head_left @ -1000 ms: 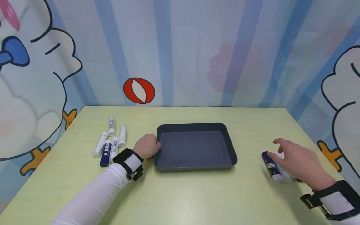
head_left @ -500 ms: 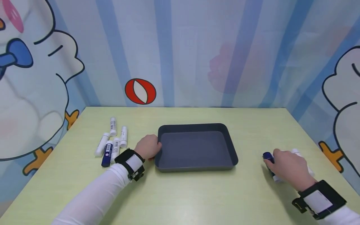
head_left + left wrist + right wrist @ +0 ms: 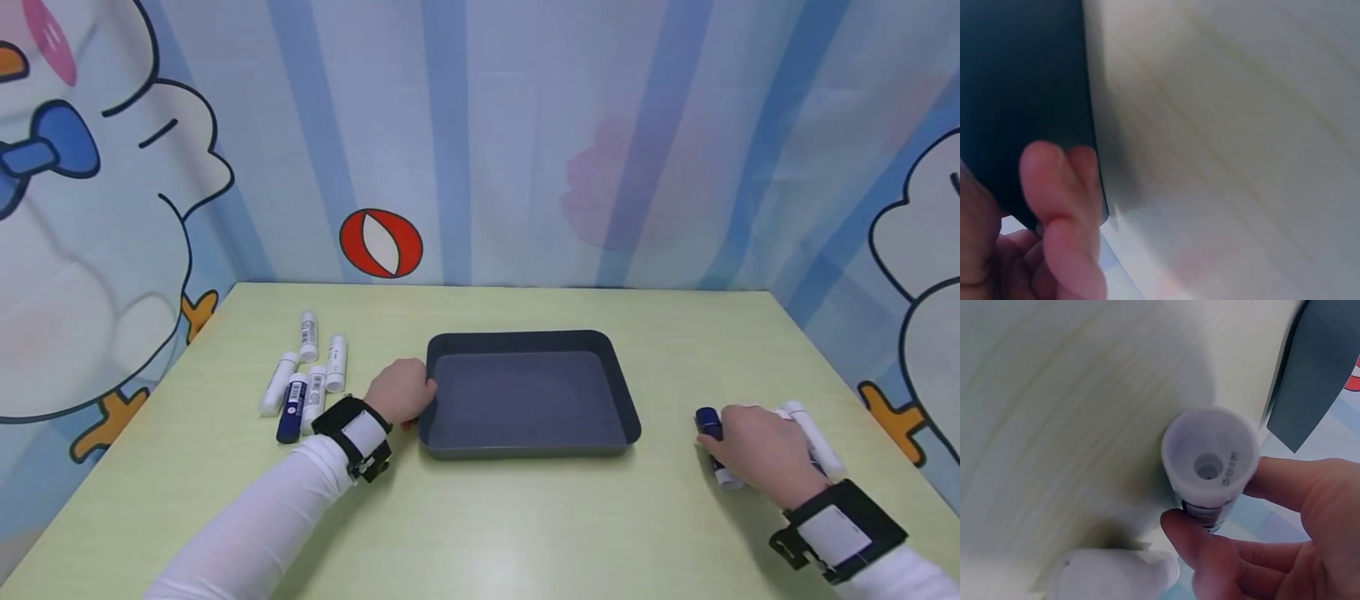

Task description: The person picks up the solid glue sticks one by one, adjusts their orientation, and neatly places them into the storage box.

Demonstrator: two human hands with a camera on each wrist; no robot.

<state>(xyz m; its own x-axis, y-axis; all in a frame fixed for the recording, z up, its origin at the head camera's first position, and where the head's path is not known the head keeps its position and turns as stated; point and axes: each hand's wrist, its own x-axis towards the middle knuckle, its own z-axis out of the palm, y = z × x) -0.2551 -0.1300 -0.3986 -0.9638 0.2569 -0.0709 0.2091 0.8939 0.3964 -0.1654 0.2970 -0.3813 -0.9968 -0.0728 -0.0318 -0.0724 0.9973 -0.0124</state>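
A dark grey rectangular tray (image 3: 529, 400) lies in the middle of the table, and my left hand (image 3: 400, 390) grips its left side. In the left wrist view, my fingers (image 3: 1063, 206) lie along the tray's outer wall (image 3: 1029, 94). Over to the right, my right hand (image 3: 768, 454) pinches a dark blue and white glue stick (image 3: 708, 423) between thumb and fingers. Its round white end (image 3: 1210, 453) faces the right wrist camera. Close by lies a white glue stick (image 3: 816, 437); part of another dark one is mostly hidden under the hand.
Several glue sticks lie in a loose group on the left of the table (image 3: 510, 533): white ones such as this glue stick (image 3: 337, 363), and one dark blue glue stick (image 3: 292, 408). A patterned curtain (image 3: 510, 142) stands behind the table and along both sides.
My right hand has come down and inward from above the right-hand glue sticks and closed on the blue one, tilting it slightly. The left hand has stayed at the tray's side.
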